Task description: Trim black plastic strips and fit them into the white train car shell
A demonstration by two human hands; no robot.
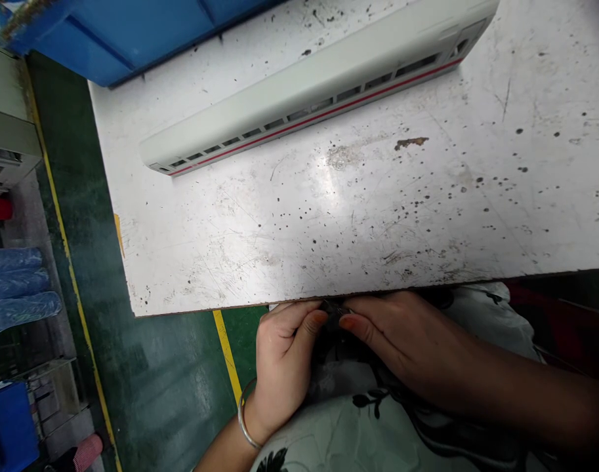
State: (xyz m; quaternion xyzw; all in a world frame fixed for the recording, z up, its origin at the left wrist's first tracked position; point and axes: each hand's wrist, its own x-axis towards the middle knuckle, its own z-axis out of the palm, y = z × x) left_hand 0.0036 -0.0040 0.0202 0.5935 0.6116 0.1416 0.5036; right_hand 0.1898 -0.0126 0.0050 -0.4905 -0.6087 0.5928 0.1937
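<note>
Just below the front edge of the white table, my left hand (285, 351) and my right hand (402, 337) are close together over my lap. Both are closed, with thumbs against the curled fingers. A small dark, thin thing (334, 308) shows between the fingertips, too small and shadowed to name. Farther back on the table lies a long, pale toy-train-like carriage shell (299, 85) with a row of window openings and a red stripe. Neither hand touches it.
The scratched, spotted white table (260, 242) fills the middle. A blue bin (132, 33) stands at its back left. Green floor (166, 387) with yellow lines lies to the left, beyond it plastic-wrapped blue rolls (18, 285) and a blue container (11, 426).
</note>
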